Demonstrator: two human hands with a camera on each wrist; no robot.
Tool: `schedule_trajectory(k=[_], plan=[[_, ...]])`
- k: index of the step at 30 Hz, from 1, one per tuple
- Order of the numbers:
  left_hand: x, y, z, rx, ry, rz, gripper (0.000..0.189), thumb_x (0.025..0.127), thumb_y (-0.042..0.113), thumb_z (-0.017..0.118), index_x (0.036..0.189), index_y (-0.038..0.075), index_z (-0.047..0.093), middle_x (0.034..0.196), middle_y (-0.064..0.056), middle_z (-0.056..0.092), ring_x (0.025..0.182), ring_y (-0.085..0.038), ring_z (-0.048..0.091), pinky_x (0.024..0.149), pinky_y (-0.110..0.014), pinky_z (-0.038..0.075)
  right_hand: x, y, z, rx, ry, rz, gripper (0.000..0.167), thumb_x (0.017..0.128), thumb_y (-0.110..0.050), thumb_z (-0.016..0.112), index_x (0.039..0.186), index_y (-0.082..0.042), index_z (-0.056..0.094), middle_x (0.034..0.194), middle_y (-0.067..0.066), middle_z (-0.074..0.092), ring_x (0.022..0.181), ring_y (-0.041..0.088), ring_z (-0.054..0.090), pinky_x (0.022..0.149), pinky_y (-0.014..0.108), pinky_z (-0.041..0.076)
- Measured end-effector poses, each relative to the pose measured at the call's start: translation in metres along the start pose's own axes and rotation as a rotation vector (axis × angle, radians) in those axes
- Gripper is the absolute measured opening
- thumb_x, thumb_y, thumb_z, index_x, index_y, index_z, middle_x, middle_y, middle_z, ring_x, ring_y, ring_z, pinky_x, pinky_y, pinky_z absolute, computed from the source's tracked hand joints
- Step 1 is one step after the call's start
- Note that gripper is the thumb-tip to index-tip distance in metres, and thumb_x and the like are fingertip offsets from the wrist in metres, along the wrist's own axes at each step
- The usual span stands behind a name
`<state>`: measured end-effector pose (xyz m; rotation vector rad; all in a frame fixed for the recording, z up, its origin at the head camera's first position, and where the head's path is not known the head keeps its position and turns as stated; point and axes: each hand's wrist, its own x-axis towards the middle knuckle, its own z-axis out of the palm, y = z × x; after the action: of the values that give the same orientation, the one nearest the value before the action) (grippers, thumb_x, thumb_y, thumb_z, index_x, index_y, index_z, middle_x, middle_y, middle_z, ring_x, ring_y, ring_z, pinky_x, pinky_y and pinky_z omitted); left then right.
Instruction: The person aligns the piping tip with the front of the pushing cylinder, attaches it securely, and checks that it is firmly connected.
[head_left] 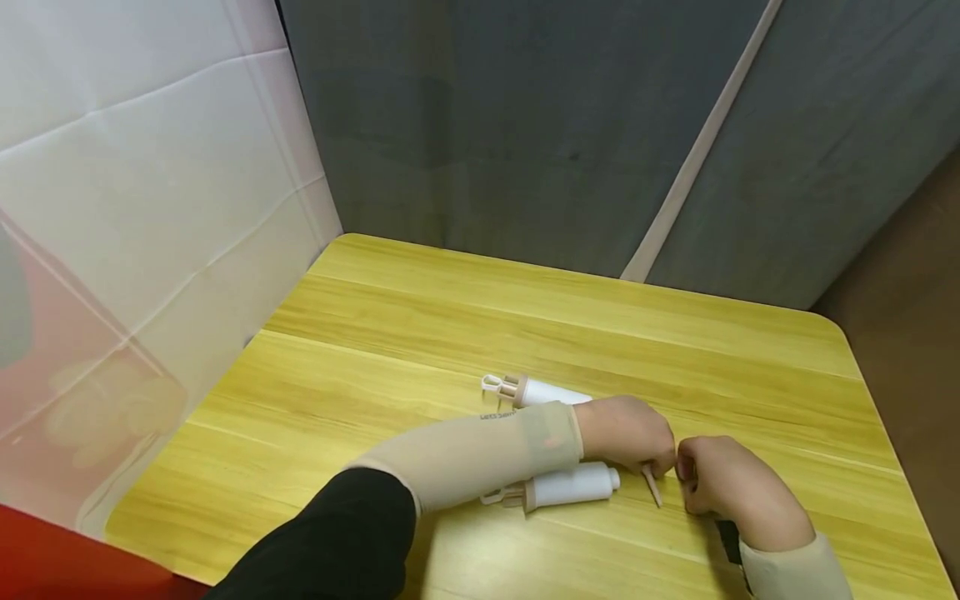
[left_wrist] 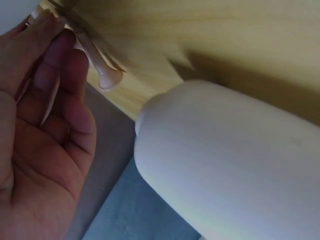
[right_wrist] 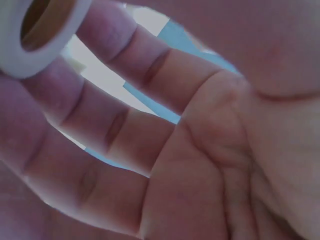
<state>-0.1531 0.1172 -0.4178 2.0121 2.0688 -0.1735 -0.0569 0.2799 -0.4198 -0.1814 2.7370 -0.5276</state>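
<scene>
My left hand [head_left: 626, 429] reaches across with its fingers curled, pinching a slim beige rod [head_left: 652, 487] that slants down from the fingertips. In the left wrist view the rod [left_wrist: 97, 62] has a flared end. Close beside it, my right hand [head_left: 723, 479] is curled, its fingertips holding a white ring-ended hollow piece [right_wrist: 57, 52]; the rest of that piece is hidden. Under the left wrist lies a white cylinder [head_left: 573, 485] with a beige collar and pronged end. A similar white cylinder [head_left: 553, 392] lies behind the left forearm, partly covered by it.
The wood-grain table [head_left: 420, 308] has rounded back corners. Grey cloth [head_left: 487, 125] hangs behind it, a pale curtain [head_left: 165, 167] on the left and a brown panel [head_left: 907, 333] on the right. A red surface [head_left: 67, 554] shows at the lower left.
</scene>
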Motion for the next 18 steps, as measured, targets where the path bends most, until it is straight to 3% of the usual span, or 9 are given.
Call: schedule_trajectory(k=[4,10,14,18], plan=[[-0.009,-0.007,-0.004,-0.025,0.036,0.018,0.015,0.098,0.011,0.075,0.098,0.026,0.078,0.097,0.014,0.066,0.085,-0.002,0.051,0.077,-0.015,0.042,0.002,0.0,-0.001,-0.009,-0.021,0.013,0.028,0.073,0.007,0.074,0.077,-0.014,0.056,0.071,0.0,0.05,0.064,0.018,0.043,0.061,0.035,0.038],[-0.037,-0.024,-0.011,-0.119,0.158,0.014,0.016,0.101,0.017,0.076,0.115,0.02,0.081,0.111,0.008,0.071,0.099,-0.003,0.062,0.087,-0.013,0.046,0.004,-0.001,-0.002,-0.029,-0.004,0.01,0.028,0.075,0.006,0.074,0.076,-0.015,0.055,0.07,-0.001,0.05,0.063,0.018,0.044,0.06,0.035,0.039],[-0.069,-0.032,-0.008,-0.216,0.3,0.004,0.017,0.101,0.013,0.075,0.117,0.016,0.081,0.114,0.004,0.073,0.104,-0.005,0.065,0.092,-0.012,0.045,0.005,-0.005,-0.002,-0.099,0.129,-0.077,0.027,0.077,0.002,0.077,0.076,-0.018,0.059,0.072,-0.005,0.051,0.064,0.014,0.045,0.059,0.034,0.041],[-0.101,-0.034,-0.003,-0.318,0.451,-0.008,0.017,0.1,0.008,0.076,0.115,0.012,0.081,0.112,0.001,0.072,0.101,-0.011,0.065,0.092,-0.013,0.045,0.004,-0.011,-0.001,-0.118,0.365,-0.248,0.032,0.075,0.002,0.084,0.08,-0.021,0.063,0.075,-0.01,0.051,0.066,0.008,0.046,0.058,0.029,0.043]])
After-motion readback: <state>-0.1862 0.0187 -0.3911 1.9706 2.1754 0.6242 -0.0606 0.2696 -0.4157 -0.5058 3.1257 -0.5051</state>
